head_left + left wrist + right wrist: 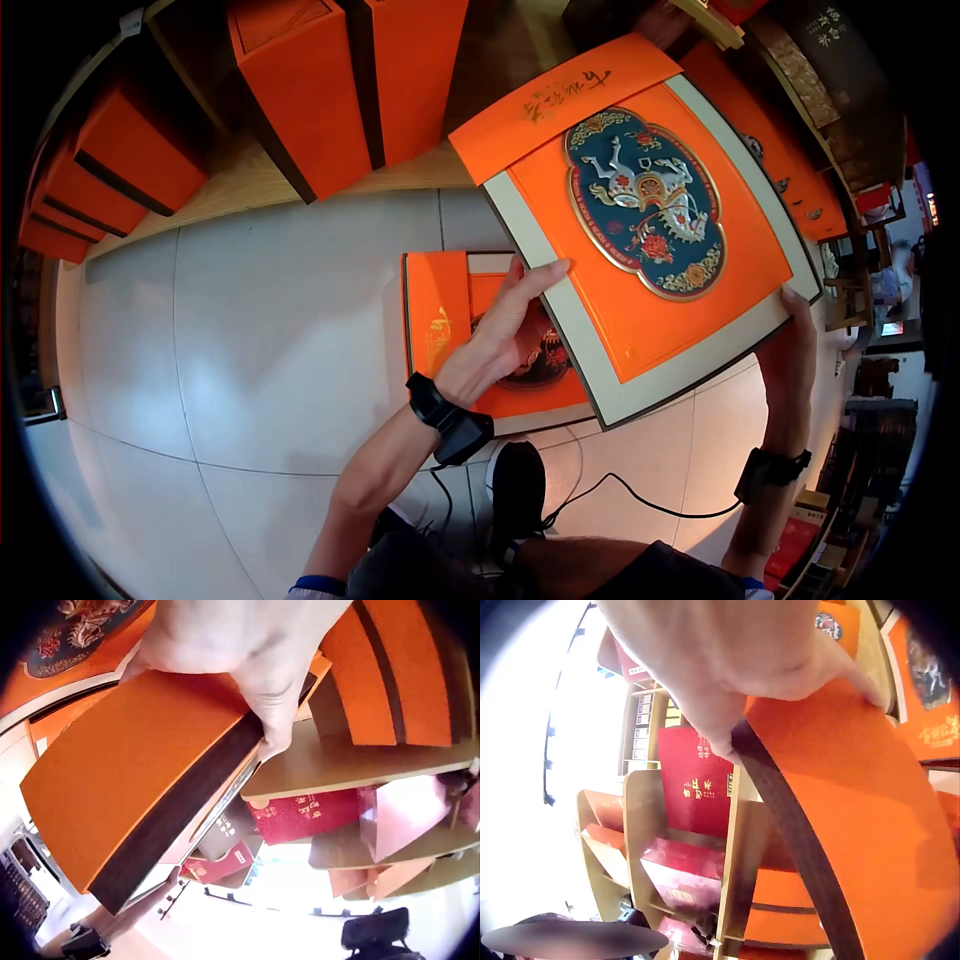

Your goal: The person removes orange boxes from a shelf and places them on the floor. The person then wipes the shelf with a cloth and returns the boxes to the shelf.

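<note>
A large orange gift box (690,325) with a cream border is held up at a tilt between both hands. Its face carries a dark, lobed medallion (655,205) with a silver horse, and an orange band with gold script crosses one end. My left hand (505,325) grips one side, thumb over the border and fingers underneath. At another edge, near a corner, my right hand (787,345) holds the box. Both wrist views show its plain orange back (142,765) and dark brown side (795,832). Partly hidden below, a similar orange box (435,285) lies on the floor.
Tall orange boxes (300,90) stand on a wooden shelf (420,170) ahead, with more orange boxes (140,150) to the left. Red boxes (697,780) fill other shelves. A black cable (640,495) runs past the person's shoe (517,490) over the tiled floor.
</note>
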A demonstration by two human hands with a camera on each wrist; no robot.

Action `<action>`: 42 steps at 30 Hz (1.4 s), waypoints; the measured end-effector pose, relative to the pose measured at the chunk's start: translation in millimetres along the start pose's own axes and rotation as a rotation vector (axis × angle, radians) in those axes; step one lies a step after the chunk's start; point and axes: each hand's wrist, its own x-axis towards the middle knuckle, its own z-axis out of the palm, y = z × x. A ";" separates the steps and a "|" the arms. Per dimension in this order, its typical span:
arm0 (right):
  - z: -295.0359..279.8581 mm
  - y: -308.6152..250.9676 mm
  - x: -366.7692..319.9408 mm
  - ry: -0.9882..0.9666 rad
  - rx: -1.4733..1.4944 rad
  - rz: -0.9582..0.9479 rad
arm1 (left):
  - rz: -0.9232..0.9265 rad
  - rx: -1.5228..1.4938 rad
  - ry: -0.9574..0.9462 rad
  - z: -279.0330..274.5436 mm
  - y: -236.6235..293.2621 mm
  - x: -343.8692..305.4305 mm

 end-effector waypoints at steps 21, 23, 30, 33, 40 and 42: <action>-57.5 20.8 50.1 -0.215 0.004 0.213 | 0.112 0.151 0.237 7.3 40.7 -114.7; -57.6 23.2 50.5 -0.267 0.005 0.220 | 0.061 0.174 0.244 10.1 38.4 -128.3; -42.8 25.6 95.7 -0.510 0.042 0.375 | 0.164 0.084 0.478 35.3 7.0 -158.5; -32.2 18.8 108.2 -0.606 -0.006 0.433 | 0.262 0.124 0.595 43.5 -11.4 -163.7; 25.7 41.6 136.8 -0.769 -0.084 0.617 | 0.383 0.120 0.696 27.2 -38.6 -178.2; 38.9 49.3 142.7 -0.804 -0.111 0.612 | 0.432 0.079 0.691 15.3 -47.3 -188.0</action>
